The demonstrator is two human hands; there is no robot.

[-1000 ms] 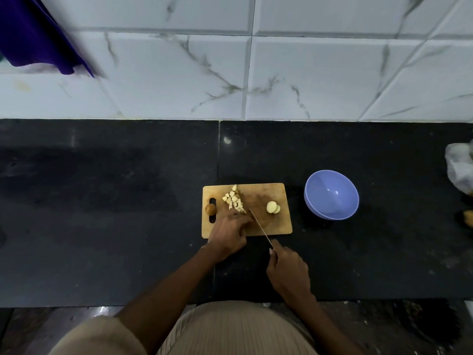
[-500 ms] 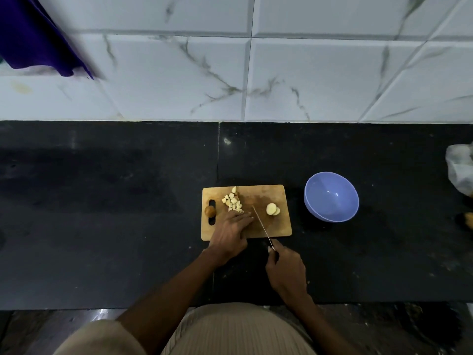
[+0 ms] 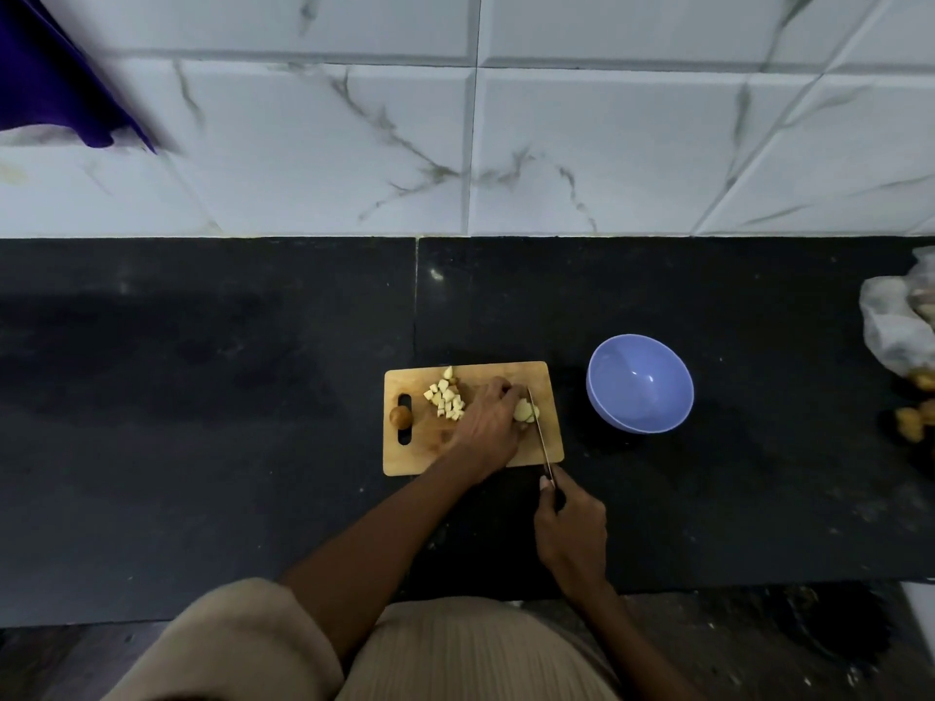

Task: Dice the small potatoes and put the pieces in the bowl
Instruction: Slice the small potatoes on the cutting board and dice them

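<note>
Now pale peeled potato slices (image 3: 525, 411) are being pinned by the left grip (image 3: 486, 427) while a slim steel knife (image 3: 539, 431), clasped in the right grip (image 3: 570, 529), is being lined up just beside it; a downward cut is probably being called for next.

Under the left hand (image 3: 485, 427) and the right hand (image 3: 571, 533): black stone counter (image 3: 202, 447), speckled, with a thin seam (image 3: 416, 306) running away beyond the left hand toward the wall

Beyond both hands: white tile wall (image 3: 607, 144), grey-veined, meeting the counter's far edge

Far up and to the left of the left hand: purple cloth (image 3: 45, 83), hanging over the tiles

Well to the right of the right hand, at the frame's edge: crumpled clear plastic bag (image 3: 895, 326), contents unclear; just nearer, brownish lumps (image 3: 913, 422), too blurred to identify

Nearer than the hands: beige ribbed garment (image 3: 480, 655); to its right, dark stained floor (image 3: 759, 645)
</note>
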